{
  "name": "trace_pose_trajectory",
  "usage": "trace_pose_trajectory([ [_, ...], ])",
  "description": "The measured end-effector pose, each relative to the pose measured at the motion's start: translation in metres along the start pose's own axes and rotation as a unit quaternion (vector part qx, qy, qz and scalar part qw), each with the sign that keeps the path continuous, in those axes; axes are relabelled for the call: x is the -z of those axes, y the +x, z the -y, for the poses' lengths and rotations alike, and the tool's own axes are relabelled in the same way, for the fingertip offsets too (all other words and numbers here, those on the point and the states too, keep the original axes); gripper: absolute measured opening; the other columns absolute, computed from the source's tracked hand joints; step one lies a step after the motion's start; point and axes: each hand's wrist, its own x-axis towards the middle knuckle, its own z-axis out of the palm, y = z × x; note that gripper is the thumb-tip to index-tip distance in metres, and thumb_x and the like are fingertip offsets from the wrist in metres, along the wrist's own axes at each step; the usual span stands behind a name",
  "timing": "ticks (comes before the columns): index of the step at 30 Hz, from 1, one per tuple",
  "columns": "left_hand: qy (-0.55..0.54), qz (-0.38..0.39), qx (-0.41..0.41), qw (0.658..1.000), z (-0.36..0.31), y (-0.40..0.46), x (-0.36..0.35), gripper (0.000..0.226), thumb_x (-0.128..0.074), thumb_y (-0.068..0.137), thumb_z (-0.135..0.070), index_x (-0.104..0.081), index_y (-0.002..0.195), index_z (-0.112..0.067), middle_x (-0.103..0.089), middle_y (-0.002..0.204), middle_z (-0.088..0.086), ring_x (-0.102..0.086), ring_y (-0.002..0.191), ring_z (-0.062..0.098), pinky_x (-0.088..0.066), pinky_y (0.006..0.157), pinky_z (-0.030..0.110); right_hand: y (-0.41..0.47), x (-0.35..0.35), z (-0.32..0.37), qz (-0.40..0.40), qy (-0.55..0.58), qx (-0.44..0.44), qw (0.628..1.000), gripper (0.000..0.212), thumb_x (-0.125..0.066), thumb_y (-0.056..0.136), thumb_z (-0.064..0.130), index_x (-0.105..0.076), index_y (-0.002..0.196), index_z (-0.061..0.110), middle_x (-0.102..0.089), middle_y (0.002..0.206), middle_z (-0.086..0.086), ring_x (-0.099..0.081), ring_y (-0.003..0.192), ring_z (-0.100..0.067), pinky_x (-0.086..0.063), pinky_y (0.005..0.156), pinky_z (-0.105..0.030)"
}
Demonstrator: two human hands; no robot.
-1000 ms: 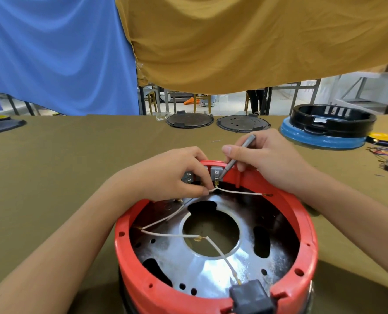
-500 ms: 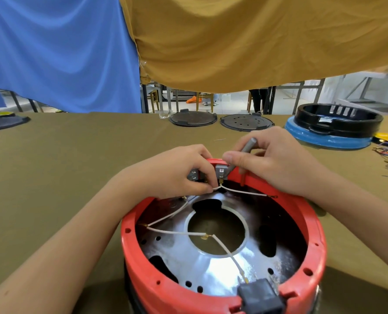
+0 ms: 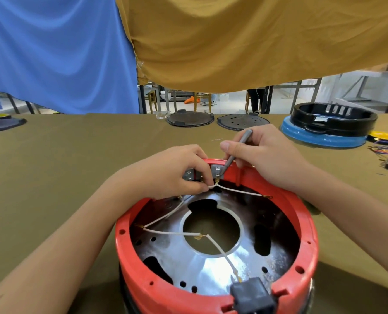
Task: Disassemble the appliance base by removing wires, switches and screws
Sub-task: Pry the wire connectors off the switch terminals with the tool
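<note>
Olive-brown cloth covers the table, with blue and mustard sheets hung behind it, and the red appliance base sits open-side up at the near edge, its shiny metal plate showing inside. At the far wall of the base a small grey switch block is mounted just under the rim. The left hand pinches a white wire right at its brass terminal below that block, fingers curled tight on it. The right hand grips a slim grey tool, its fingers wrapped round the shaft. The tool's long axis slants from upper right down to lower left, and its tip meets the block just beside the left fingertips, so both hands converge on 1 point. I judge that the terminal must come off along the wire, towards the person. 2 more white wires cross the plate to a black socket on the near rim.
</note>
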Motion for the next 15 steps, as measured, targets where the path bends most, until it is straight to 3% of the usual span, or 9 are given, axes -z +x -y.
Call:
trace_pose_trajectory([
  [7,0.015,-0.003,-0.004,1.0,0.0009,0.0006,0.0002,0.009,-0.072,0.088,-0.033,-0.073,0.093,-0.041,-0.051,0.115,-0.016,-0.053,0.101,-0.001,-0.044,0.097,0.032,-0.0086,-0.0027,0.0095,0.001,-0.152,0.092,0.984,0.027,-0.064,0.093,0.041,-0.069,0.073,0.023,-0.064,0.063,0.004,-0.058,0.06,-0.012,-0.041,0.054,-0.02],
  [12,0.02,-0.003,-0.003,1.0,0.0016,0.0012,-0.001,0.007,-0.072,0.088,-0.031,-0.073,0.093,-0.037,-0.052,0.116,-0.013,-0.055,0.103,0.004,-0.045,0.098,0.035,-0.0032,-0.0017,0.0073,0.009,-0.093,0.052,0.994,0.03,-0.065,0.093,0.04,-0.069,0.07,0.02,-0.066,0.064,-0.005,-0.057,0.057,-0.014,-0.043,0.058,-0.025],
  [15,0.021,-0.001,-0.004,1.0,0.0004,0.0011,-0.0009,0.009,-0.071,0.089,-0.03,-0.072,0.094,-0.038,-0.051,0.117,-0.013,-0.055,0.103,0.003,-0.045,0.098,0.035,-0.0005,-0.0021,0.0066,0.016,-0.057,0.033,0.998,0.032,-0.065,0.094,0.039,-0.069,0.068,0.021,-0.065,0.062,-0.008,-0.052,0.052,-0.01,-0.04,0.054,-0.022],
])
